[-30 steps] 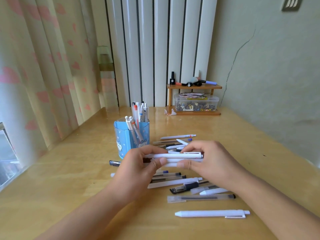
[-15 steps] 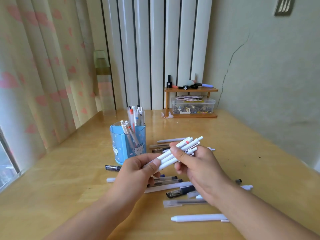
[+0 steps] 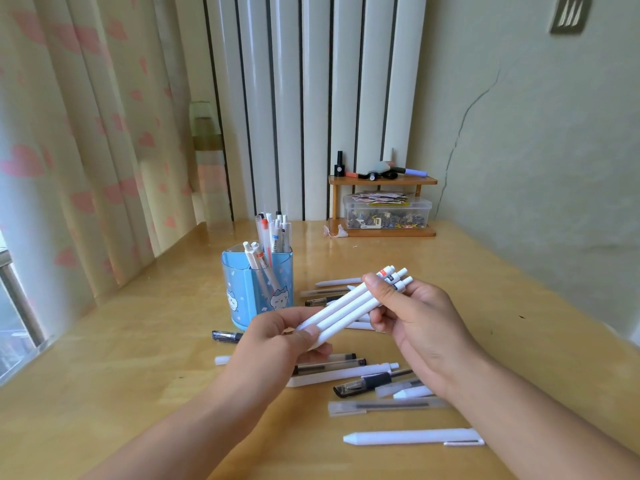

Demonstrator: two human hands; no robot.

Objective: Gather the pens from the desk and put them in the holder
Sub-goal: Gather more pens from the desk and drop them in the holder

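Note:
A bundle of white pens (image 3: pixel 349 308) is held above the desk, tilted up to the right. My left hand (image 3: pixel 277 344) pinches its lower tip end and my right hand (image 3: pixel 415 320) grips its upper clicker end. The blue pen holder (image 3: pixel 256 292) with cartoon cats stands just behind my left hand and has several pens in it. Several loose pens lie on the wooden desk (image 3: pixel 121 358) under and around my hands, among them a white pen (image 3: pixel 412 437) nearest me, a clear pen (image 3: pixel 384 407) and a black pen (image 3: pixel 227 336) on the left.
A small wooden shelf (image 3: pixel 382 181) with a clear plastic box (image 3: pixel 386 213) under it stands at the back against the wall. A curtain (image 3: pixel 79 133) hangs along the left edge, and the wall runs along the right side.
The pen bundle has gone from lying level between my hands to tilting up on the right, and it was lifted slightly. My view has shifted a little.

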